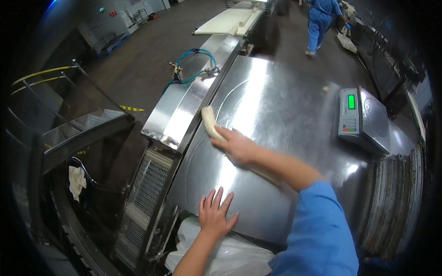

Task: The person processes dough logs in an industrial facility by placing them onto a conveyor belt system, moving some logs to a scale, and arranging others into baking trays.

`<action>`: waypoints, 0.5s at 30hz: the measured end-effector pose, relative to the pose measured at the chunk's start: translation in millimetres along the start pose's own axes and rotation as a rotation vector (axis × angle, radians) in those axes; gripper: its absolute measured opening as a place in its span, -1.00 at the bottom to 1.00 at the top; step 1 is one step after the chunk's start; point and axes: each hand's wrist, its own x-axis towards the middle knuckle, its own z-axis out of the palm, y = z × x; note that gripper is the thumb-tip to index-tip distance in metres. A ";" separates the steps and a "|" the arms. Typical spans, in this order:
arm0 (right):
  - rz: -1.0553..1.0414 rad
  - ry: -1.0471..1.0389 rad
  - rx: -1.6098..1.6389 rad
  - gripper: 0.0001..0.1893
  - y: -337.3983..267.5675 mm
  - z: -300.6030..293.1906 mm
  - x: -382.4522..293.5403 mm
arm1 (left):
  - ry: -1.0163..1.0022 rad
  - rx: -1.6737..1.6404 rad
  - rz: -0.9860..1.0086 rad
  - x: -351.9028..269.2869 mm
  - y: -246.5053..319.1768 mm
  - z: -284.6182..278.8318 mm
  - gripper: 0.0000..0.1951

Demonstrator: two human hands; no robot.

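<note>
A pale, elongated piece that looks like dough [209,121] lies at the left edge of a stainless steel table [276,114]. My right hand [238,145] is closed on its near end, with my forearm reaching across the tabletop from the right. Part of the piece is hidden beneath my fingers. Flat on the near left part of the table rests my left hand [217,212], fingers spread, holding nothing.
A digital scale [348,112] stands on the right, by stacked metal trays [393,207]. Along the left run a metal mesh conveyor [145,200] and its steel cover [186,107] with a blue-green hose [193,80]. A co-worker [321,24] is at the upper right; metal steps [86,127] stand left.
</note>
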 end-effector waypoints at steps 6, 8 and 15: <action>-0.280 0.037 -0.032 -0.47 -95.9 30.7 -69.4 | 0.061 -0.063 -0.009 -32.9 0.3 -3.2 -0.49; -0.265 -0.069 0.029 -0.48 -127.5 24.8 -84.2 | 0.086 -0.102 -0.016 -56.0 -0.9 2.1 -0.63; -0.105 -0.201 0.405 -0.48 -183.3 35.9 -107.2 | 0.173 -0.382 0.107 -144.0 -35.5 -17.7 -0.70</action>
